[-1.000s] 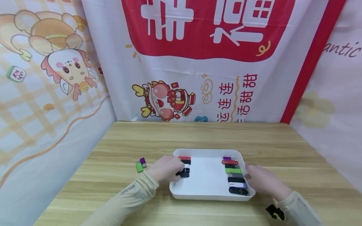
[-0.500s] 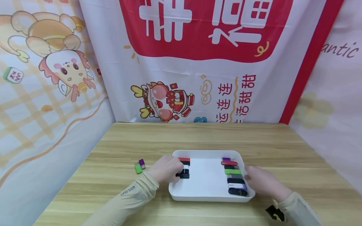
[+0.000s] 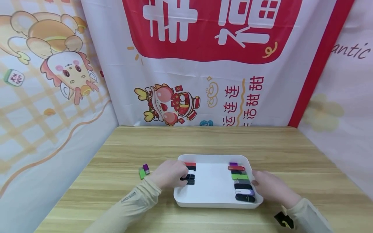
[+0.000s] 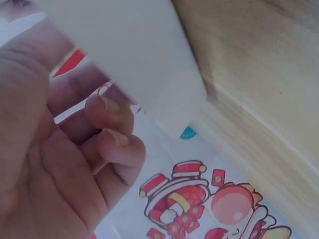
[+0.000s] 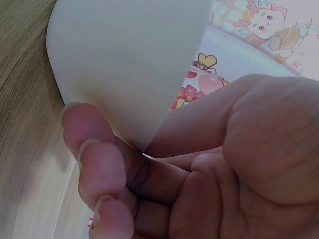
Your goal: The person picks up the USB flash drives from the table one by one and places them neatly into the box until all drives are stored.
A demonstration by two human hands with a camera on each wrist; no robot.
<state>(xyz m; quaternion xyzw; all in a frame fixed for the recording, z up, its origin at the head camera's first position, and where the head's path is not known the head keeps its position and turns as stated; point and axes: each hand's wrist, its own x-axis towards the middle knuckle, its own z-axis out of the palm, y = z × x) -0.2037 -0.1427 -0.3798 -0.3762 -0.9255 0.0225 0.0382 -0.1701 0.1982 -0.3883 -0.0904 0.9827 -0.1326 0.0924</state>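
A white tray [image 3: 213, 205] holds USB flash drives in two columns. My left hand [image 3: 170, 173] reaches over its left wall, thumb and forefinger at a black USB flash drive [image 3: 190, 182] low in the left column. The drive's left end is hidden by the fingers. In the left wrist view, the other fingers curl outside the tray wall [image 4: 124, 55]. At the right side, my right hand [image 3: 272, 187] pinches the tray's wall [image 5: 129, 59], thumb inside and fingers outside. Nearest to it is the right column, with a bright green drive [image 3: 240, 177] and a black drive [image 3: 245, 197].
Left of the tray, a green flash drive [image 3: 142, 173] and a purple one [image 3: 146, 168] lie on the wooden table [image 3: 122, 145]. Printed cloth [image 3: 186, 74] hangs behind the table. A black item with a yellow mark [image 3: 284, 220] is by the right sleeve.
My left thumb and fingers have shifted slightly at the lower black drives of the left column. The right hand keeps its place on the tray wall. The head view has tilted slightly.
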